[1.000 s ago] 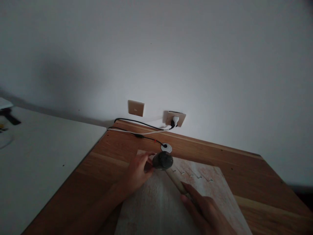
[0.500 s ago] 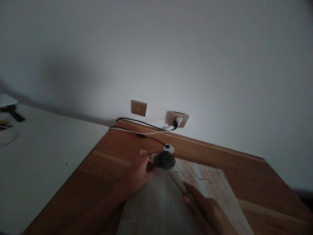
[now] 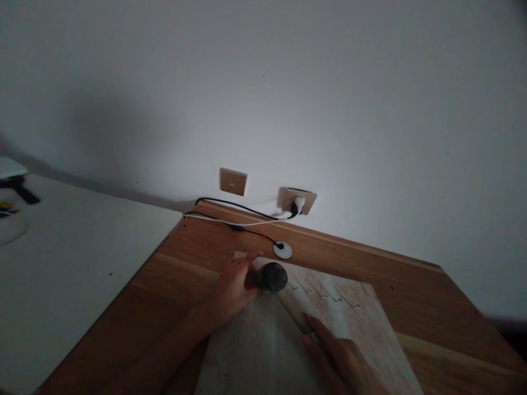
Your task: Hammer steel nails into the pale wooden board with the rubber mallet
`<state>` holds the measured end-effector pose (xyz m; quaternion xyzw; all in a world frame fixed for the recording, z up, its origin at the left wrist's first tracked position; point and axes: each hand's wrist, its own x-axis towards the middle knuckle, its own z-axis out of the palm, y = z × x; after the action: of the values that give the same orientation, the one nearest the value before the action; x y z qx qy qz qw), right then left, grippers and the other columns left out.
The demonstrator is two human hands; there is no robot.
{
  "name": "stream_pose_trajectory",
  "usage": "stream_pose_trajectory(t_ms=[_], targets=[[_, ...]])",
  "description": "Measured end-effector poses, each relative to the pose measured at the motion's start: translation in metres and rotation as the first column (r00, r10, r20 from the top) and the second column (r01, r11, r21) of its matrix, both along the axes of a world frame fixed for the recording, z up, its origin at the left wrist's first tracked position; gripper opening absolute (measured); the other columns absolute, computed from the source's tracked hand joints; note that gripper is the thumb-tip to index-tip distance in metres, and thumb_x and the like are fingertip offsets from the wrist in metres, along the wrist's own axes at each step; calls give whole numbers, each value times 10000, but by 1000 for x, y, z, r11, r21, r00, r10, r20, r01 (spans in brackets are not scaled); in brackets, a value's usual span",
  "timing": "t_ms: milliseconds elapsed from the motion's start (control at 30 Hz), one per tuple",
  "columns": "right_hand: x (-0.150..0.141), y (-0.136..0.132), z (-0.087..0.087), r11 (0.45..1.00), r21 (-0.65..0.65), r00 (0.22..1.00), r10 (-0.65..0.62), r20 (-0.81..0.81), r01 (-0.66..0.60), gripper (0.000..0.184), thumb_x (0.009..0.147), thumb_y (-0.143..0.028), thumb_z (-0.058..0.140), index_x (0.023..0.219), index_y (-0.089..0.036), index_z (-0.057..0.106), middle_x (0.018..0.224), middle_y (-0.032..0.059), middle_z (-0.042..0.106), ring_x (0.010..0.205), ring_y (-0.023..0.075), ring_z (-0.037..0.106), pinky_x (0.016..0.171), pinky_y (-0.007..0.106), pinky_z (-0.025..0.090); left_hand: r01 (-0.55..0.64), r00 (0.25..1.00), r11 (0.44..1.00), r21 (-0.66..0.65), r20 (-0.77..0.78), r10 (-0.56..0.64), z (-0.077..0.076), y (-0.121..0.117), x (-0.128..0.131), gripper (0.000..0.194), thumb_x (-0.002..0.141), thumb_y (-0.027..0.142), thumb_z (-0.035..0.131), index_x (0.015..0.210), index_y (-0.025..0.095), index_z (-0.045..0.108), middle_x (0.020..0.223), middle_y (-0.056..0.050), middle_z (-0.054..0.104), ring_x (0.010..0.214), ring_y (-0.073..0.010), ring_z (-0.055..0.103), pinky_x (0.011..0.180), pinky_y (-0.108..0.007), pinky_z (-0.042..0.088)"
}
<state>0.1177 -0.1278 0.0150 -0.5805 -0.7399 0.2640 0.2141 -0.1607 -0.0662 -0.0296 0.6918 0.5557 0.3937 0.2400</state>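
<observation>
My right hand (image 3: 340,351) is wrapped around the handle of a mallet (image 3: 274,277), whose dark round head is over the far left part of a pale wooden board (image 3: 263,351). Right behind that head, my left hand (image 3: 236,282) rests near the board's far left corner with its fingers curled. The head hides the fingertips, so what they pinch cannot be made out. Several small nail-like metal pieces (image 3: 324,297) stand in a row along the far side of the board, to the right of the mallet head, each with a thin line beside it.
Under the board is a brown wooden tabletop (image 3: 411,296) against a pale wall. Black and white cables (image 3: 239,224) run along its back edge to a wall socket (image 3: 307,202) and a round cable grommet (image 3: 282,250). A white surface (image 3: 94,236) adjoins on the left, with a black-handled object (image 3: 24,192).
The mallet head has come slightly down and left, nearer my left hand. My right hand has moved a little left with it. My left hand stays in about the same place.
</observation>
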Motion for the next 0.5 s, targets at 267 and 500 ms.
stream_pose_trajectory(t_ms=[267, 500], targets=[[0, 4, 0, 997, -80, 999, 7, 34, -4, 768, 1022, -804, 391, 1358, -238, 786, 1057, 95, 882, 998, 290, 830, 890, 301, 646, 5, 1000, 1000, 14, 14, -5, -11, 5, 0, 655, 781, 45, 716, 1408, 217, 638, 1364, -116, 725, 1313, -318, 641, 1146, -503, 495], [-3, 3, -3, 997, -75, 1000, 1, 3, -1, 825, 990, -857, 361, 1346, -253, 795, 1039, 102, 881, 971, 304, 826, 864, 323, 649, 31, 999, 999, 12, 24, -32, -9, 2, -3, 759, 768, 27, 706, 1484, 244, 582, 1457, -102, 686, 1378, -321, 608, 1192, -517, 459]])
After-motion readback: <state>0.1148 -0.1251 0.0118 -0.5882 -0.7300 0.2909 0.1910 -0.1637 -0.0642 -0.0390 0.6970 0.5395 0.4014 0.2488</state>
